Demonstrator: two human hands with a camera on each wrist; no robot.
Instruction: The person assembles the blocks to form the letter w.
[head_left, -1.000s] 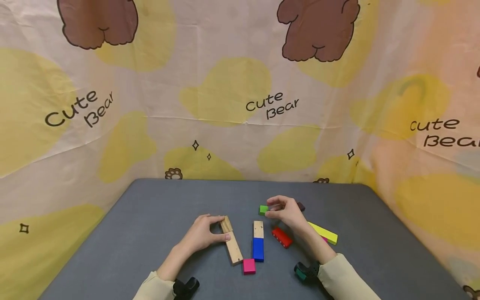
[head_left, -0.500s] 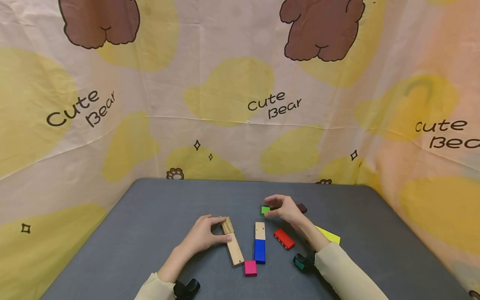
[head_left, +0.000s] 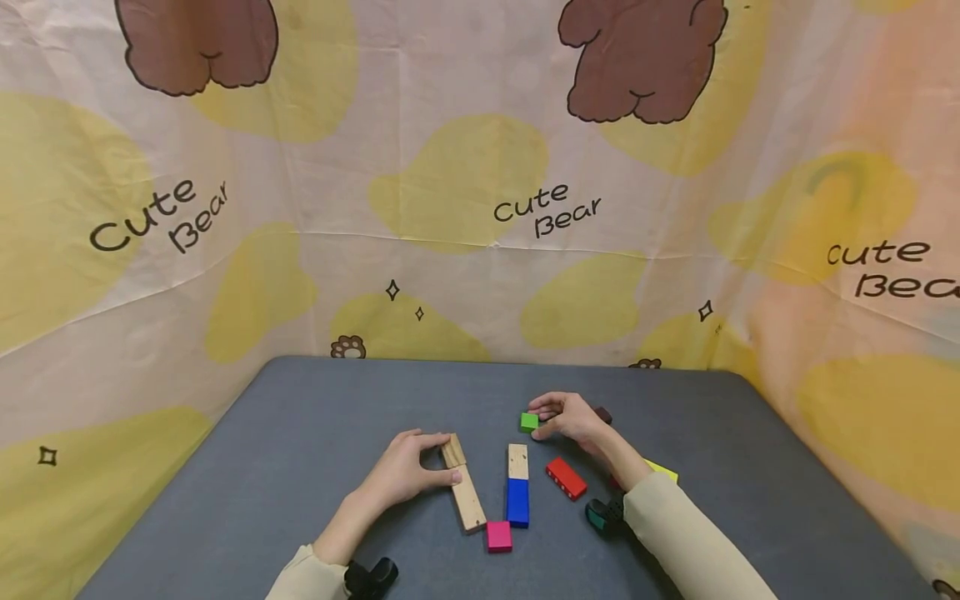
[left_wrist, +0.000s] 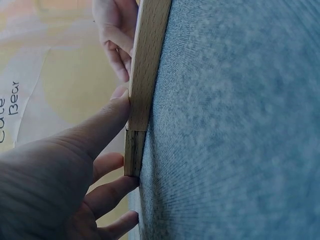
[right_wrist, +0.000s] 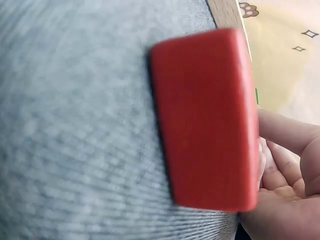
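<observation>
In the head view my left hand [head_left: 408, 471] holds a short wooden block [head_left: 453, 451] end to end with a longer wooden block [head_left: 468, 500]. Its thumb presses the long block's side in the left wrist view, while fingers reach around the short block [left_wrist: 134, 155]. My right hand [head_left: 573, 419] is beside a small green block [head_left: 528, 422], thumb in front and fingers behind it, with no clear grip. A red block [right_wrist: 202, 120] fills much of the right wrist view and hides part of that hand.
A wooden block [head_left: 517, 461] and a blue block [head_left: 517, 503] form a second row. A pink block [head_left: 498, 537] sits at the rows' near ends. The right forearm partly covers a yellow block [head_left: 663, 471]; a dark brown block [head_left: 603, 414] lies behind the right hand.
My right hand has shifted slightly left around the green block, and its thumb has lowered a little away from it. The right forearm now covers more of the yellow block. The left hand stays put.
</observation>
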